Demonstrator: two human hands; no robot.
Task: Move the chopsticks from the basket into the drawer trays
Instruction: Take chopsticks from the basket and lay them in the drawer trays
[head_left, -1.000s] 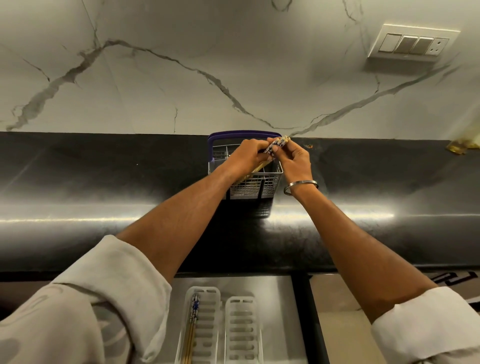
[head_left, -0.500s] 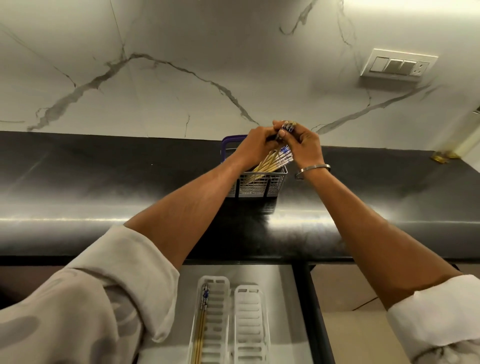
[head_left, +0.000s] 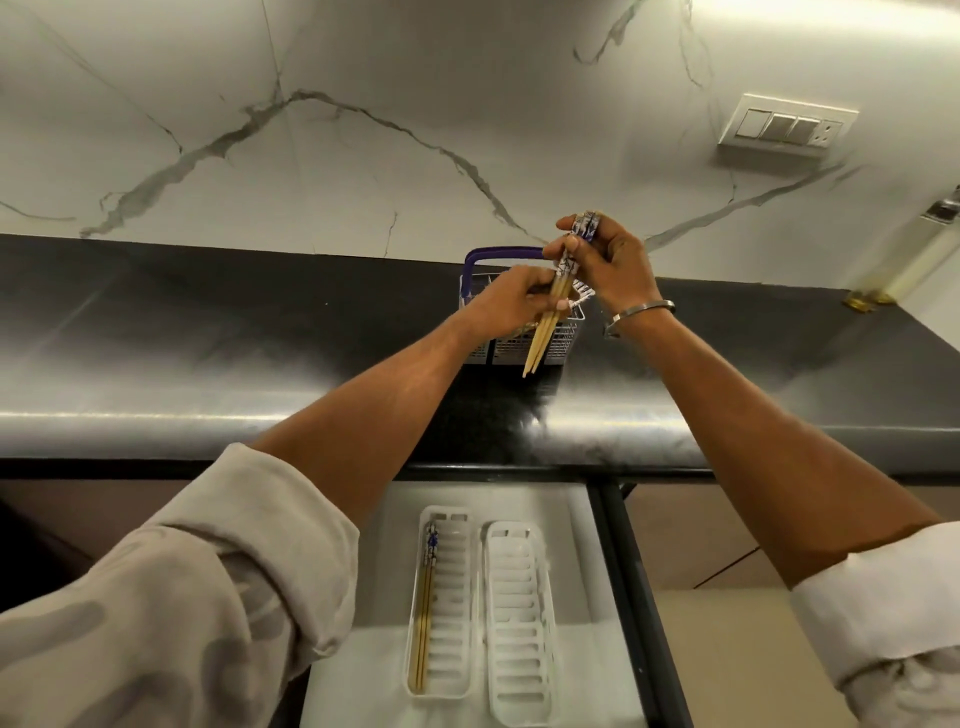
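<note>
Right hand (head_left: 613, 265) is closing thumb and fingers round the patterned blue-and-white top ends of a small bundle of chopsticks (head_left: 545, 322). Left hand (head_left: 506, 301) is pinching the same bundle lower down, on the bare pale shafts. The bundle is hanging tilted, tips pointing down and toward the person, clear of the basket (head_left: 563, 340) and in front of it. Exact count in the bundle: cannot tell, at least two.

The basket is standing on the dark desk (head_left: 208, 338) by the marble wall, purple handle (head_left: 498, 254) up; more sticks seem to be lying inside it, partly hidden behind the hands.

Below the desk edge the drawer (head_left: 571, 519) is standing open with two white slotted trays side by side. Left tray (head_left: 447, 675) is holding one pair of chopsticks (head_left: 423, 613) along its left side; right tray (head_left: 519, 623) looks bare.

Handling, judged:
- Sticks are likely light, stiff, thin wood; little risk of breakage.
- Smooth and round, so they are apt to roll or fan apart in a loose grip.
- The two-point hold, top ends plus mid-shaft, is keeping them parallel; that looks the sensible place to take them.
- Laying them down flat along the tray's length should stop them skewing across the slots.
</note>
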